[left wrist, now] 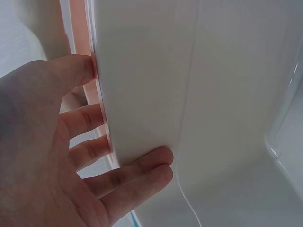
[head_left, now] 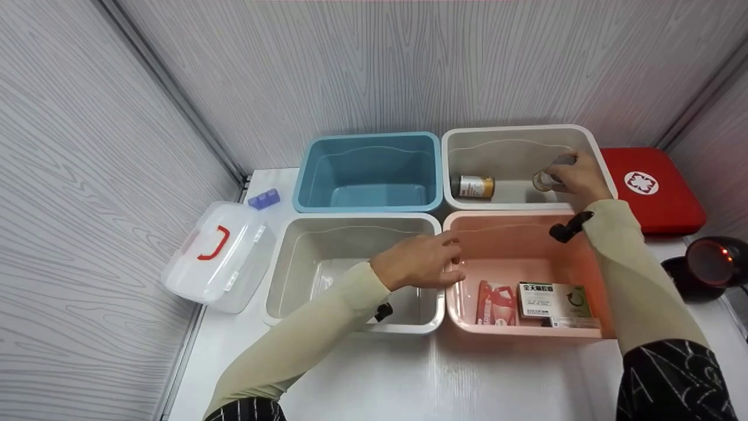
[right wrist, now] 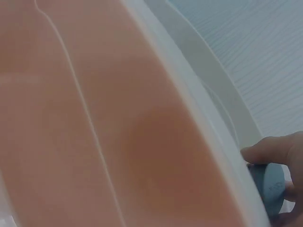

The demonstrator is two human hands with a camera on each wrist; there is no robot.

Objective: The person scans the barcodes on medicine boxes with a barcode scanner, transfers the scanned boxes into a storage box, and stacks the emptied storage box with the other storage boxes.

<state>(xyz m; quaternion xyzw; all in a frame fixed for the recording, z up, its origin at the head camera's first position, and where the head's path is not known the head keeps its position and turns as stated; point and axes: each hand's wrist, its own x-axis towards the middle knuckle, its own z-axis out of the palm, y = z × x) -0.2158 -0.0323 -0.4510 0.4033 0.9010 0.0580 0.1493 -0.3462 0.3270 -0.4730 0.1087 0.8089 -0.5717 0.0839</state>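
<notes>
My right hand [head_left: 578, 175] holds a small bottle [head_left: 546, 178] inside the back right off-white bin [head_left: 526, 204]. The bottle's round grey-blue cap [right wrist: 273, 189] shows between thumb and fingers in the right wrist view; its far part is hidden behind the bin rims. On that bin's floor, a similar bottle with a white and orange label [head_left: 476, 186] lies on its side. My left hand [head_left: 418, 260] hovers at the adjoining rims of the front off-white bin [head_left: 356, 216] and the pink bin [head_left: 526, 331]. Its fingers are loosely bent and hold nothing.
In the pink bin lie a red and white packet [head_left: 495, 304] and medicine boxes [head_left: 555, 301]. A blue bin [head_left: 368, 207] stands back left. Further left are a clear case with red handle [head_left: 222, 257] and a purple pill box [head_left: 264, 199]. Right: a red first-aid case [head_left: 654, 193] and black device [head_left: 710, 263].
</notes>
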